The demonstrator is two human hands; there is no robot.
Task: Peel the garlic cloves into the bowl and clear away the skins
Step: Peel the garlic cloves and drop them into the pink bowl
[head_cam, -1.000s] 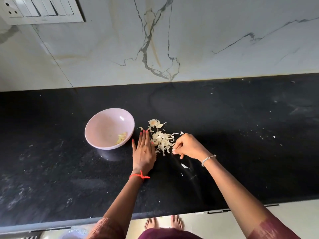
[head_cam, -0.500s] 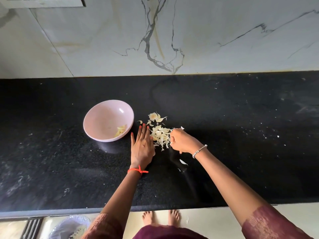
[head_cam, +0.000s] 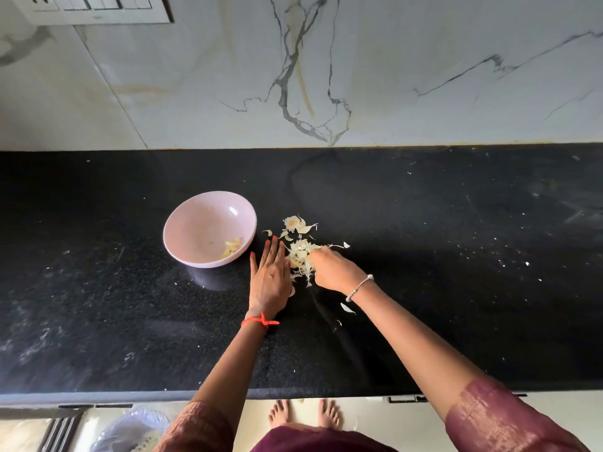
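Left hand (head_cam: 270,282) lies flat on the black countertop (head_cam: 440,272), fingers straight and together, its edge against the pile of garlic skins (head_cam: 301,252). Right hand (head_cam: 332,269) has come closer to the left one than half a second ago, and the pile is now tighter between them. Its fingers are curled into the skins, but I cannot tell if they hold any. The pink bowl (head_cam: 182,216), just left of the hands, has not moved and holds the peeled cloves (head_cam: 233,247).

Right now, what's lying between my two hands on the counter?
In the head view, the heap of garlic skins lies between the flat left hand and the right hand, touching both.
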